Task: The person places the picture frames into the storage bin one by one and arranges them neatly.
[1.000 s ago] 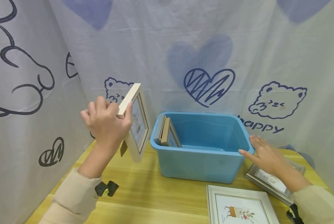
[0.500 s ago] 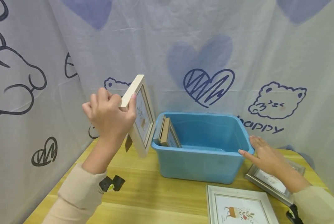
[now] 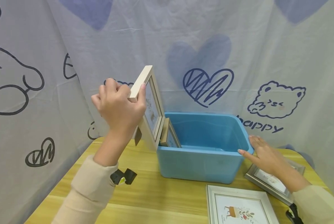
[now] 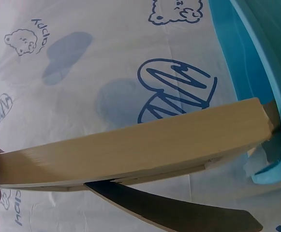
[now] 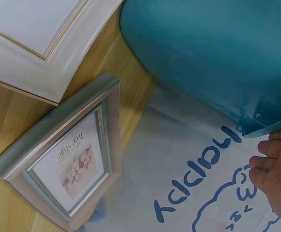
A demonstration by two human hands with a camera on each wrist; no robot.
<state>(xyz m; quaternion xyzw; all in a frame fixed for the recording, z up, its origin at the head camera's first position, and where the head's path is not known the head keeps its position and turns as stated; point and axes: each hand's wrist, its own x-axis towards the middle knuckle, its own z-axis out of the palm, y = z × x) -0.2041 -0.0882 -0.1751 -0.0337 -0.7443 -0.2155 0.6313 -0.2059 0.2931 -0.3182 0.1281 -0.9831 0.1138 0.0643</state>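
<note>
My left hand (image 3: 119, 104) grips the top edge of a cream picture frame (image 3: 153, 102), thumb on its front. The frame hangs upright at the left end of a blue plastic bin (image 3: 197, 165), its lower part overlapping the rim in the head view. A dark stand flap (image 4: 174, 208) juts from its back in the left wrist view. Inside the bin's left end a brown picture frame (image 3: 167, 133) leans on edge; the held frame hides what lies left of it. My right hand (image 3: 267, 155) rests on the bin's right rim, thumb at the front corner.
A white picture frame (image 3: 241, 205) lies face up on the wooden table (image 3: 155, 199) before the bin. Beside it, a silver-toned frame (image 5: 77, 164) lies partly under my right forearm. A printed curtain (image 3: 206, 37) closes off the back and left.
My left hand has moved right and upward with the cream picture frame, bringing it from beside the bin to its left rim. The right hand and the bin stay put.
</note>
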